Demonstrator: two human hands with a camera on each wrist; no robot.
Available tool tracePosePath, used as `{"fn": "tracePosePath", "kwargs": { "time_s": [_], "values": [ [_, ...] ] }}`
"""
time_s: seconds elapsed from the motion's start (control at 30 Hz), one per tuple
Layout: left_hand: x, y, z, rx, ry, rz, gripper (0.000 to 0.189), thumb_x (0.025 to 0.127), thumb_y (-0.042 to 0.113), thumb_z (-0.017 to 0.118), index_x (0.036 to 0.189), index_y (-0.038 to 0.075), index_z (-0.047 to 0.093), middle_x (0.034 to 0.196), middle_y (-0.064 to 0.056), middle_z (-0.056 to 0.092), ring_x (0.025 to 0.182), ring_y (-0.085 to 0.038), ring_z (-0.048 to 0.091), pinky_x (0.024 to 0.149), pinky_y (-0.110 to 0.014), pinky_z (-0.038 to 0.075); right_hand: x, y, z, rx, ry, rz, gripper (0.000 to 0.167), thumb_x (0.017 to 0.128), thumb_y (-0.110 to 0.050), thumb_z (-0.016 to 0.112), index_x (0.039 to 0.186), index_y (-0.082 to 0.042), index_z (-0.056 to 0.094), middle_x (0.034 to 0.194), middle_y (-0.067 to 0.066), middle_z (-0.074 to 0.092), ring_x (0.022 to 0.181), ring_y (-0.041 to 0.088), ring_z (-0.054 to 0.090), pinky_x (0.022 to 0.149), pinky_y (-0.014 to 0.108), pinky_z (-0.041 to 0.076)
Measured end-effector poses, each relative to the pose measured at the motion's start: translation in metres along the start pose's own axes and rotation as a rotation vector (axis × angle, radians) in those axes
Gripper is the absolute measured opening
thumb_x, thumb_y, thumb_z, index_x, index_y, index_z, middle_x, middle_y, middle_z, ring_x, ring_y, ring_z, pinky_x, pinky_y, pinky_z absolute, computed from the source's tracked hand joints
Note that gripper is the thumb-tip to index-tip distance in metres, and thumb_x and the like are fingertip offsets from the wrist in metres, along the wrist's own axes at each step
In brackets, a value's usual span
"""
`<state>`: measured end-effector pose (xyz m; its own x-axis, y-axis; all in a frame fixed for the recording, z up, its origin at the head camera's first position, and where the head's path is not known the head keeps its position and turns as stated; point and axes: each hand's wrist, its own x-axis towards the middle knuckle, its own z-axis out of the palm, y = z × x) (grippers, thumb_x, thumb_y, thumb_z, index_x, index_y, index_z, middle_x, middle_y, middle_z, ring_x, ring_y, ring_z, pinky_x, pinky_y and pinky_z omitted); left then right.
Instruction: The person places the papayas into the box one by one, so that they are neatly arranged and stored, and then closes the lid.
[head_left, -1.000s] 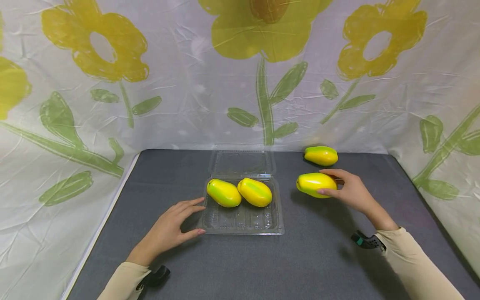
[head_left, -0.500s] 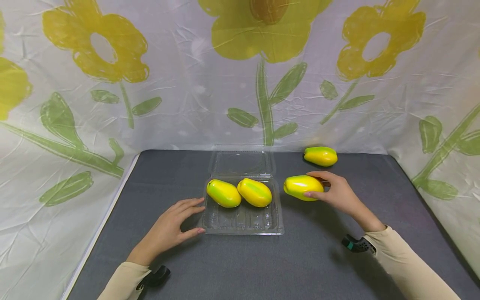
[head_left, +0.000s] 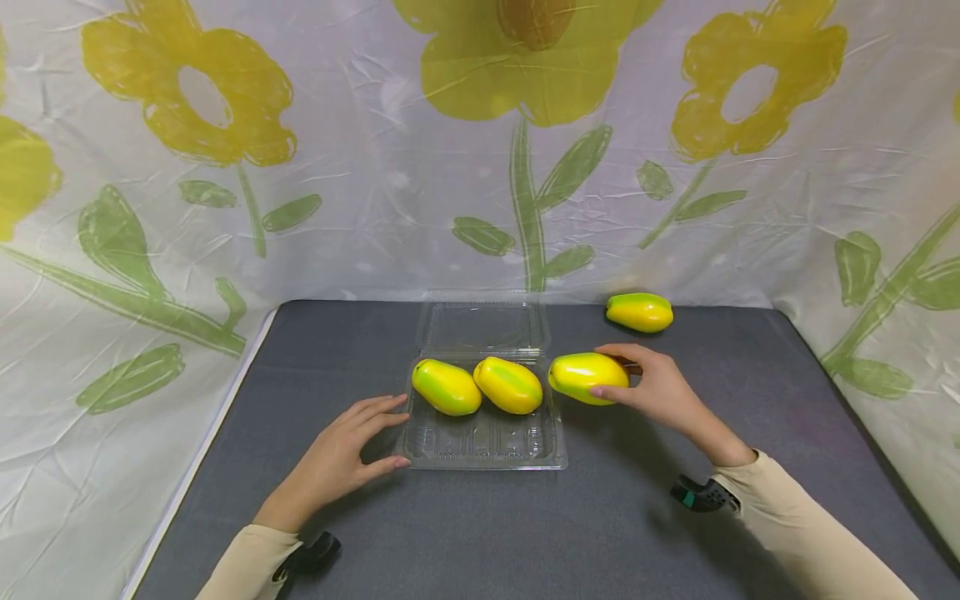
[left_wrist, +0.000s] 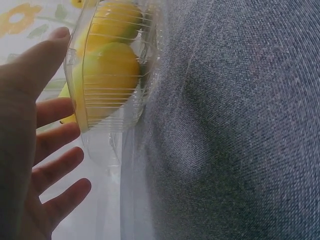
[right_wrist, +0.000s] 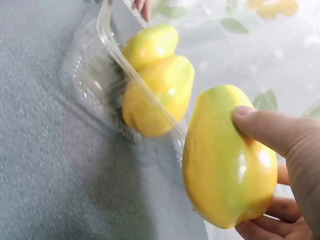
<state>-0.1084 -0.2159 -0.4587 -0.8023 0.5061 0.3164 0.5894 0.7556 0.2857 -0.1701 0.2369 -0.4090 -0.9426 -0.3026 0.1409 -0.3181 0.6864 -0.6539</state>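
I count four glossy oval yellow-and-green fruits [head_left: 508, 386]: two inside one clear plastic hinged box [head_left: 480, 446], one held fruit [head_left: 579, 373] and one loose fruit [head_left: 640, 312] farther back on the one table [head_left: 480, 533] covered in dark grey cloth. I see one bare left hand [head_left: 341, 454] and one bare right hand [head_left: 658, 390], two cream sleeves [head_left: 810, 517], two black wrist-worn devices [head_left: 701, 494], one white fabric backdrop [head_left: 360, 167] and at least four yellow flowers [head_left: 258, 75] printed on it.

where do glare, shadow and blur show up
Head view: glints on the held fruit, soft shadow on the grey tabletop near the right hand; right wrist view: more glints, clear container blurred; left wrist view: left hand dim, grey tabletop partly shadowed.
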Motion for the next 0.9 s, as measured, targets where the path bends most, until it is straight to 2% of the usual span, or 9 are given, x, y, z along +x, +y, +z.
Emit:
{"fn": "tracePosePath", "kwargs": {
  "time_s": [0.23, 0.9],
  "values": [
    [0.0, 0.0, -0.001, -0.005, -0.025, -0.013, 0.064, 0.079, 0.049, 0.079, 0.132, 0.017, 0.063, 0.149, 0.0, 0.052, 0.136, -0.023, 0.049, 0.11, -0.049, 0.045, 0.001, -0.012, 0.006, 0.013, -0.003, -0.008, 0.062, 0.079, -0.031, 0.084, 0.133, -0.008, 0.061, 0.128, 0.012, 0.067, 0.11, 0.029, 0.066, 0.094, 0.047, 0.056],
    [-0.001, -0.001, 0.0, -0.014, -0.034, -0.025, 0.065, 0.08, 0.05, 0.078, 0.133, 0.016, 0.062, 0.15, 0.001, 0.051, 0.135, -0.022, 0.05, 0.109, -0.05, 0.046, 0.008, -0.042, 0.027, 0.087, -0.004, -0.013, 0.058, 0.076, -0.03, 0.086, 0.127, -0.012, 0.064, 0.124, 0.009, 0.069, 0.107, 0.026, 0.068, 0.093, 0.045, 0.058]
  ]
}}
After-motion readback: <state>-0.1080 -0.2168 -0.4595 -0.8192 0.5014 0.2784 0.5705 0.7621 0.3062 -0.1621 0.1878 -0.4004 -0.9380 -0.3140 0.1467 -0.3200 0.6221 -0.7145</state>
